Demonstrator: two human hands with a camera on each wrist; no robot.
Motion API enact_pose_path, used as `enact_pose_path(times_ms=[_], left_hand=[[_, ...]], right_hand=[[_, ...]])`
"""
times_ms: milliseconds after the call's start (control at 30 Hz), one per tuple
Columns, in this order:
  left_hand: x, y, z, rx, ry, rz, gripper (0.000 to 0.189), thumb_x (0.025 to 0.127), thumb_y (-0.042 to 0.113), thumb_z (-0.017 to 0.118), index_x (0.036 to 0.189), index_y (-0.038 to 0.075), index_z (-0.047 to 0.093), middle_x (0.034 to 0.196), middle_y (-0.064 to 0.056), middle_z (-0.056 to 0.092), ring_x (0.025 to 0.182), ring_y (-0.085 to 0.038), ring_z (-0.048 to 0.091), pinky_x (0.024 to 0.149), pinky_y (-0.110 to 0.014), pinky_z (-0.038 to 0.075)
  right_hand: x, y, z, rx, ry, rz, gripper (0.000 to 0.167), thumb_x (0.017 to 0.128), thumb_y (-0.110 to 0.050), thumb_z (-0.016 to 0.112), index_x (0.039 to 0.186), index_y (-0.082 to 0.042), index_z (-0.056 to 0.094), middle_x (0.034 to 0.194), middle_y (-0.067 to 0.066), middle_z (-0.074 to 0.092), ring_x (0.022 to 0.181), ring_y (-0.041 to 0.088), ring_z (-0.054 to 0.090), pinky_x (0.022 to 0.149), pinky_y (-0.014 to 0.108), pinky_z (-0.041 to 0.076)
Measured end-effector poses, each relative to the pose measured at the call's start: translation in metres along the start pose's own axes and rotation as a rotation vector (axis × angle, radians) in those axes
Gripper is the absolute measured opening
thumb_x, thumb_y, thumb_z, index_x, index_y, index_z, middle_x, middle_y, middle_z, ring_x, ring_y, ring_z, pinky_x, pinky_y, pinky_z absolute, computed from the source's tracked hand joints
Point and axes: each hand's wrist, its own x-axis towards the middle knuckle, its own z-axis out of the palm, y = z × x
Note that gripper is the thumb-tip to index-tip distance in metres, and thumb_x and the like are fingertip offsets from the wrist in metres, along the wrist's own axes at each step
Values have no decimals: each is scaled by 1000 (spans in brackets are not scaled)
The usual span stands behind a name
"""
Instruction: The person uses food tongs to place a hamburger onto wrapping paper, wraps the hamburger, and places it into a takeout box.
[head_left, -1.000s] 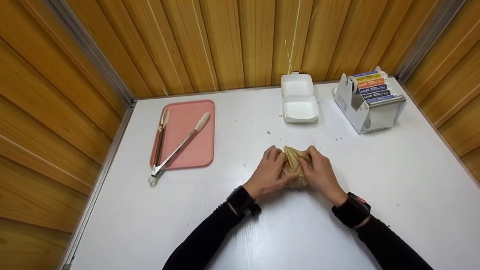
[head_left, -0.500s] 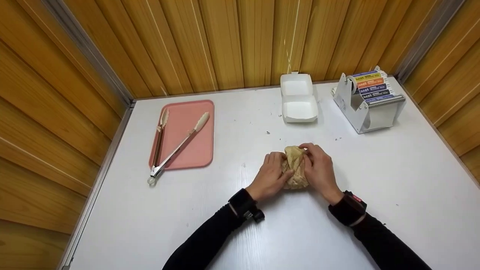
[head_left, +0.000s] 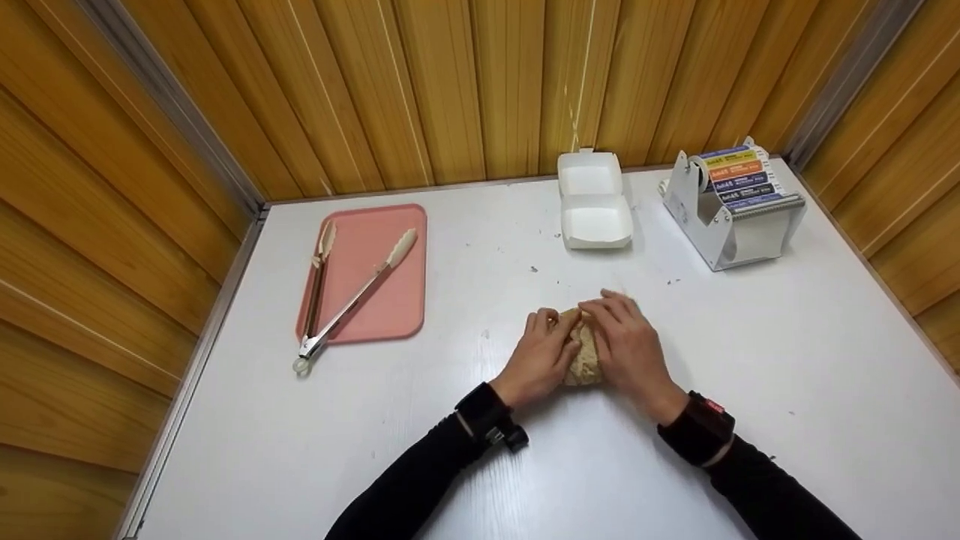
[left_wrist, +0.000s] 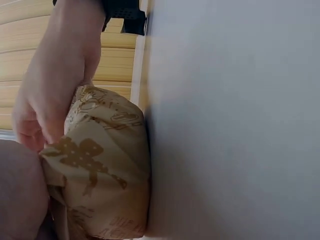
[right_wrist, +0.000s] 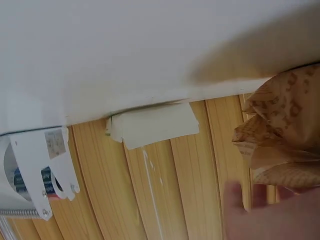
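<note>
The left hand (head_left: 534,364) curled its fingers round the paper packet (head_left: 585,367) on the counter (head_left: 300,450); whether the right hand (head_left: 631,352) pinched or pressed was unclear. Slack pressure could have let the folds (right_wrist: 265,147) spring open.

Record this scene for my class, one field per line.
Paper-wrapped bundle: brown, printed; contents hidden
Left hand: holds bundle's left side
Right hand: fingers across bundle's top
Pink tray: left of both hands
Tongs: spread open on tray, ring end past near edge
White clamshell box: open
Label dispenser: right of clamshell box
</note>
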Motion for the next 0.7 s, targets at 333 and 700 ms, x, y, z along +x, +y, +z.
enact_pose_path(times_ms=[333,700], left_hand=[[1,-1,0,23,-20,-9,54,108,22,47,158,3,40,130,-14,50,119,-26,45,105,-35,44],[-4,-9,0,-86,8,-32,59,109,35,51,155,-1,43,123,-10,53,114,-22,46,100,-31,46]], right_hand=[[-13,4,12,-86,-162,-58,46,103,-28,55,136,3,61,124,20,65,111,41,59,95,55,51],[-11,14,0,58,-419,-60,95,83,-67,74,154,-12,45,148,8,51,123,28,52,96,50,53]])
